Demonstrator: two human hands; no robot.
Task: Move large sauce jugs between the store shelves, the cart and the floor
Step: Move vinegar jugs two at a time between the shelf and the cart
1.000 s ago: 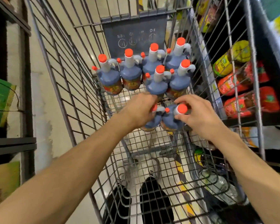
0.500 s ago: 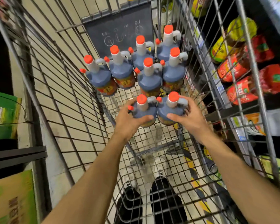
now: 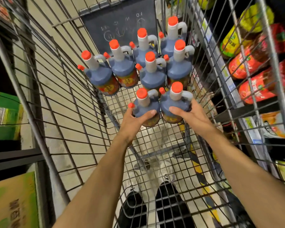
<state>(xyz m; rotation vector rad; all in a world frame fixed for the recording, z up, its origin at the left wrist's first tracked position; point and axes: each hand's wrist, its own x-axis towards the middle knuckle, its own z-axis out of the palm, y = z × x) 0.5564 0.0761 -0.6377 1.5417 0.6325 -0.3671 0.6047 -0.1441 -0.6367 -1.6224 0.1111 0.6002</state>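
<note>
Several dark sauce jugs with orange caps and white necks stand upright in the wire cart (image 3: 163, 145). The two nearest stand side by side. My left hand (image 3: 135, 124) wraps the left near jug (image 3: 146, 109) from its left side, thumb across its front. My right hand (image 3: 189, 117) cups the right near jug (image 3: 175, 104) from the right, thumb on its front. Behind them stand several more jugs; one stands apart at the left (image 3: 100, 76), and another rises at the far right (image 3: 172, 37).
Store shelves on the right (image 3: 253, 111) hold red and yellow packaged goods (image 3: 257, 86). On the left shelf sit green cartons (image 3: 5, 116). A dark sign panel (image 3: 122, 28) closes the cart's far end. My shoes (image 3: 155, 178) show through the cart floor.
Both hands slid down from the jug necks and caps to the bodies of the two near jugs. Those jugs now stand close behind the back group.
</note>
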